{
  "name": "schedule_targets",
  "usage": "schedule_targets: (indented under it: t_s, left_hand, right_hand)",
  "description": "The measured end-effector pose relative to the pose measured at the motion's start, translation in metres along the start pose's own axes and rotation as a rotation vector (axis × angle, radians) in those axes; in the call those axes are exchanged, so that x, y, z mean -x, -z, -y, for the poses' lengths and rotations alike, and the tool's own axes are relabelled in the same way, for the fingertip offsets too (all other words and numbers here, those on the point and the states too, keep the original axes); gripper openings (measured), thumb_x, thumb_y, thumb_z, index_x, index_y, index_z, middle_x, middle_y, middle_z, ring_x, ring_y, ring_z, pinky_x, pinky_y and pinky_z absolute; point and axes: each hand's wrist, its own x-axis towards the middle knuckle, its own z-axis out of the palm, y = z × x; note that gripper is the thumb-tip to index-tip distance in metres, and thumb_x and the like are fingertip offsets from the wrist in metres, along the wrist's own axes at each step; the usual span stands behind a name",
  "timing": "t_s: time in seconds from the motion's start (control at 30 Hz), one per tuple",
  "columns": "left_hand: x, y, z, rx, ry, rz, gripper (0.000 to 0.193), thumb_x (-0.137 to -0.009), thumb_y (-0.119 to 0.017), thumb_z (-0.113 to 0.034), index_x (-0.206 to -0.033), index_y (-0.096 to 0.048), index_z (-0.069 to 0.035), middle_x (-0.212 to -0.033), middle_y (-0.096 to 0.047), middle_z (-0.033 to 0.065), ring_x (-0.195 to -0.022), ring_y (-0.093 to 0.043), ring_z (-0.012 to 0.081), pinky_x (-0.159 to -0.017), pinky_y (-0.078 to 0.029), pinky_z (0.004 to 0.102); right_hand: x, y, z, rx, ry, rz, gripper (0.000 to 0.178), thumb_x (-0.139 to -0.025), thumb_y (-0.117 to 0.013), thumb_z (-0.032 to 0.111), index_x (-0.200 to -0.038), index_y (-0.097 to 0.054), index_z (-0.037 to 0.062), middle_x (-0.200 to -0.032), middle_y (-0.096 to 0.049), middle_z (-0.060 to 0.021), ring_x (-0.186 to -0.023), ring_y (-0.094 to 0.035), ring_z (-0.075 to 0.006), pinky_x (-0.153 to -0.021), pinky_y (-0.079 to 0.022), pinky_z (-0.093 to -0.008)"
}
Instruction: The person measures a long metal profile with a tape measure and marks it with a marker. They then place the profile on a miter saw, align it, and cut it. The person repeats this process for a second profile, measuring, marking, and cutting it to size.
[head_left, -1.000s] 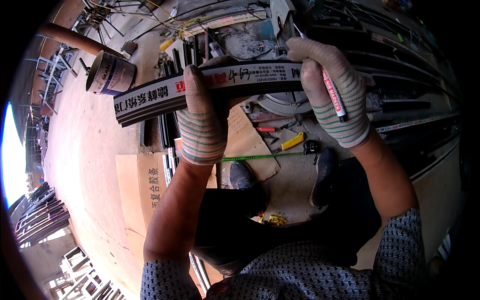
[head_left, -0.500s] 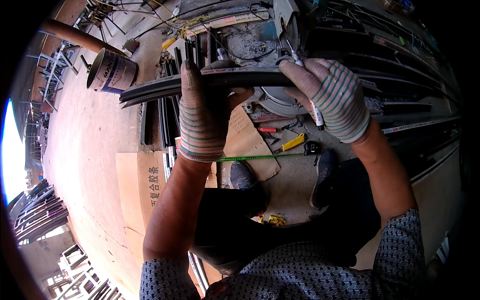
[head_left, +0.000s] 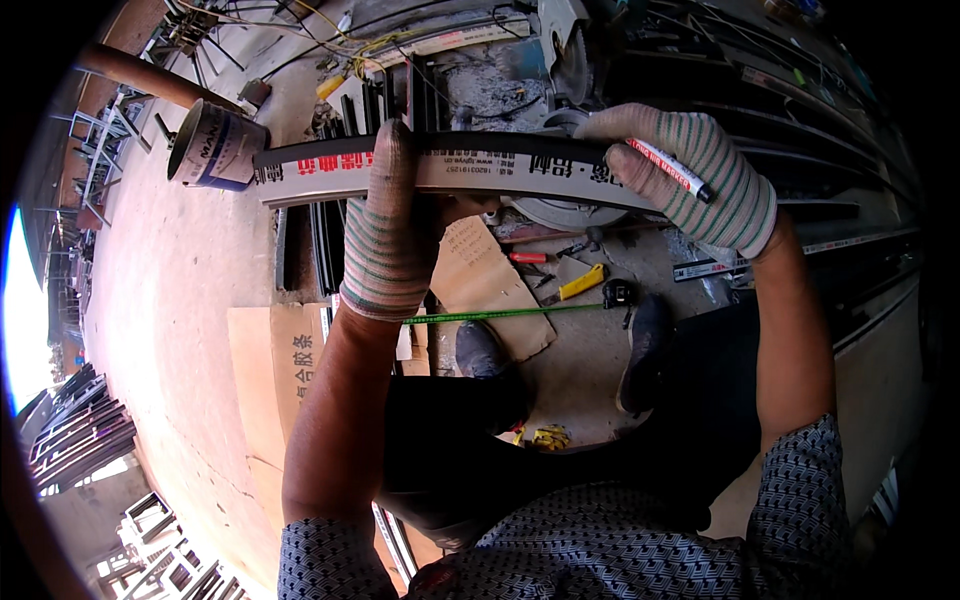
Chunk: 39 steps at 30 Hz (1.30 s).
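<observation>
The profile (head_left: pixel 480 175), gripped in my left hand (head_left: pixel 385 235), has rolled since half a second ago, printed face now in view; right hand (head_left: pixel 715 165), across from it, holds a marker (head_left: pixel 665 165); that face seems accessible.

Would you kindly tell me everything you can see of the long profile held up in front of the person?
The profile is a long, narrow dark bar, perhaps metal, with a pale face bearing red and black print and a dark band along its upper edge. It is held crosswise in the air, roughly level in the picture; its curve may come from the lens. The gloved left hand grips it, and the gloved right hand covers its right end.
</observation>
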Motion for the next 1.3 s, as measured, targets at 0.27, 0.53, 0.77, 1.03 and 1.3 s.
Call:
schedule_targets:
  t_s: [0.27,0.53,0.77,1.03,1.3]
  left_hand:
    - [0.002,-0.024,0.006,0.051,0.009,-0.128,0.048,-0.096,-0.062,-0.036,-0.131,-0.050,-0.005,-0.100,-0.068,0.0103,-0.086,-0.064,0.0203,-0.076,-0.053,0.0327]
    - [-0.006,-0.023,0.011,0.380,0.029,-0.094,0.081,-0.088,-0.076,0.003,-0.152,-0.026,-0.005,-0.096,-0.072,0.0129,-0.084,-0.073,0.0211,-0.075,-0.061,0.0329]
    - [-0.009,-0.027,0.019,0.381,0.044,-0.146,0.095,-0.085,-0.079,0.003,-0.157,-0.018,-0.009,-0.097,-0.072,0.0146,-0.082,-0.073,0.0236,-0.074,-0.060,0.0349]
    - [-0.002,-0.031,0.013,0.305,0.013,-0.124,0.089,-0.089,-0.076,0.000,-0.157,-0.020,-0.010,-0.103,-0.072,0.0156,-0.090,-0.073,0.0215,-0.080,-0.060,0.0340]
    - [0.004,-0.043,-0.001,0.463,0.036,0.017,0.038,-0.109,-0.053,-0.028,-0.136,-0.046,-0.002,-0.103,-0.073,0.0162,-0.096,-0.072,0.0206,-0.094,-0.057,0.0343]
  right_hand:
    - [-0.002,-0.004,0.002,-0.206,0.095,-0.403,0.064,-0.102,-0.047,0.061,-0.128,-0.068,0.0058,-0.095,-0.067,-0.0032,-0.084,-0.058,-0.0110,-0.079,-0.049,-0.0279]
    - [0.002,-0.021,0.030,-0.477,0.023,-0.484,0.052,-0.106,-0.049,0.049,-0.120,-0.067,0.0021,-0.095,-0.067,-0.0035,-0.084,-0.059,-0.0082,-0.083,-0.049,-0.0266]
    - [0.001,-0.046,0.038,-0.512,0.132,-0.391,0.012,-0.100,-0.062,0.010,-0.111,-0.063,0.0044,-0.104,-0.069,-0.0054,-0.096,-0.067,-0.0115,-0.087,-0.056,-0.0275]
    - [-0.004,-0.047,0.042,-0.328,0.205,-0.424,0.014,-0.096,-0.066,0.003,-0.110,-0.065,0.0036,-0.099,-0.071,-0.0055,-0.089,-0.070,-0.0126,-0.080,-0.059,-0.0272]
    - [-0.006,-0.050,0.041,-0.249,0.226,-0.471,0.015,-0.093,-0.069,0.003,-0.108,-0.066,0.0038,-0.097,-0.072,-0.0065,-0.086,-0.072,-0.0139,-0.077,-0.060,-0.0274]
